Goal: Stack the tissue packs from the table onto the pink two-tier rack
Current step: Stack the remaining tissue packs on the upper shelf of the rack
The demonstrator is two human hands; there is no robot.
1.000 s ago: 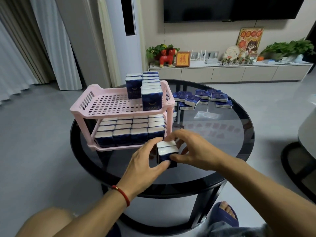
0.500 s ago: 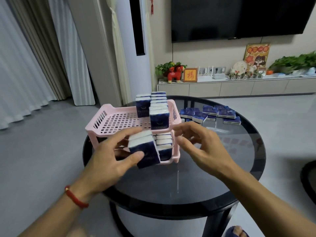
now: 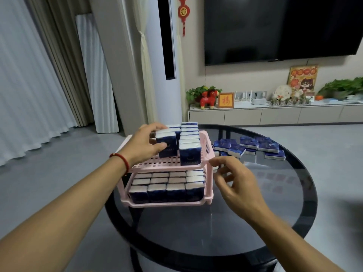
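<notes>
While left hand grips tissue pack over pink rack, palm hidden; right hand loose, empty.

rack left rim: hidden by left hand | table bottom: cut off

Grey tiled floor, pale pleated curtains hung at the left, a dark television mounted on a beige wall, a low white cabinet set beneath — potted plants, red horse figurine, framed picture ranged on top.
</notes>
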